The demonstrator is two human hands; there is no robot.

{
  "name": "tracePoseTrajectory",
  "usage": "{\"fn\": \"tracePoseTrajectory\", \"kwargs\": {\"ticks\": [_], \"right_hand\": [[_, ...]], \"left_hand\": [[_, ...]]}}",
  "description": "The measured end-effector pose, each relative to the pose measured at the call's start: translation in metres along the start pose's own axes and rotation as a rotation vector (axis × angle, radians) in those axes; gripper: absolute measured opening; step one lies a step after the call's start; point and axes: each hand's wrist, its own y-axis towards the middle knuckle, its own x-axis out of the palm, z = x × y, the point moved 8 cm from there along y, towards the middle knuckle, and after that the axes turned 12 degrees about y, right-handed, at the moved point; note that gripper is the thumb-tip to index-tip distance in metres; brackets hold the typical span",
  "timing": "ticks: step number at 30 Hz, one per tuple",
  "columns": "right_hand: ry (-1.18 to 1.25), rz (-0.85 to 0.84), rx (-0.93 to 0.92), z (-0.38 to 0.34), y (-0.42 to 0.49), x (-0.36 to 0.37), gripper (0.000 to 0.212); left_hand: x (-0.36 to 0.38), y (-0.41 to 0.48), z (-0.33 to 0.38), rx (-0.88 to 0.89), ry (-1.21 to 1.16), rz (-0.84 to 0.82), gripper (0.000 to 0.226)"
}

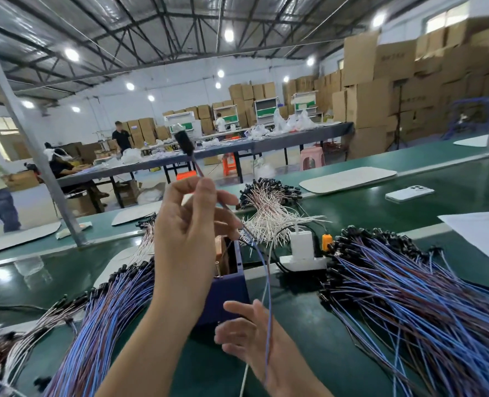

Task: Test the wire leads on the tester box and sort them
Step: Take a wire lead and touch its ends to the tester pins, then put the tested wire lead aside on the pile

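Green bench point(51, 285), two levels.

Right pile point(423, 305): blue-brown leads, black heads toward the far side, fanned on the near level right of the box.

Left pile point(108, 316): same kind of lead, fanned left of the box, a few white ones at its outer edge.

White pile point(269, 213): white leads heaped beyond the box, on the step to the far level.

Left hand point(191, 224): raised above the box, thumb and fingertips pinching one lead point(184, 141) just under its black head. The head points up, and the blue and brown tails hang down past the box toward the right hand.

Tester box point(231, 290): dark blue, open top, copper plates inside. It stands between the two fanned piles.

Right hand point(243, 330): low, near side of the box, fingers loosely straight and blurred. The tails cross in front of the palm; contact cannot be told.

Power strip point(303, 263): white, a plug block on it, right of the box.

Phone point(409, 192): white, face down on the far level.
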Motion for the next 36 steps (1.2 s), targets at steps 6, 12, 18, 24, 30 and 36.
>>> {"fn": "tracePoseTrajectory", "kwargs": {"ticks": [6,12,18,24,30,36], "right_hand": [[0.294,-0.082,-0.085,-0.032,-0.024,-0.014,0.048],[-0.173,0.247,-0.324,-0.121,-0.089,-0.076,0.036],[-1.265,0.596,-0.525,-0.222,-0.174,-0.093,0.033],[-1.493,0.941,-0.529,-0.257,-0.208,-0.115,0.024],[-1.664,1.035,-0.519,-0.244,-0.205,-0.114,0.044],[-1.598,0.678,-0.815,-0.187,-0.151,-0.057,0.028]], "left_hand": [[0.016,0.018,-0.025,-0.103,-0.011,-0.006,0.017],[0.043,0.021,-0.084,-0.326,0.044,-0.044,0.017],[0.128,0.006,-0.130,-0.515,-0.070,-0.244,0.014],[0.219,-0.004,-0.144,-0.562,0.079,-0.522,0.019],[0.208,-0.030,-0.164,-0.509,0.203,-0.590,0.021],[0.132,-0.086,-0.200,-0.531,0.221,-0.621,0.019]]}}
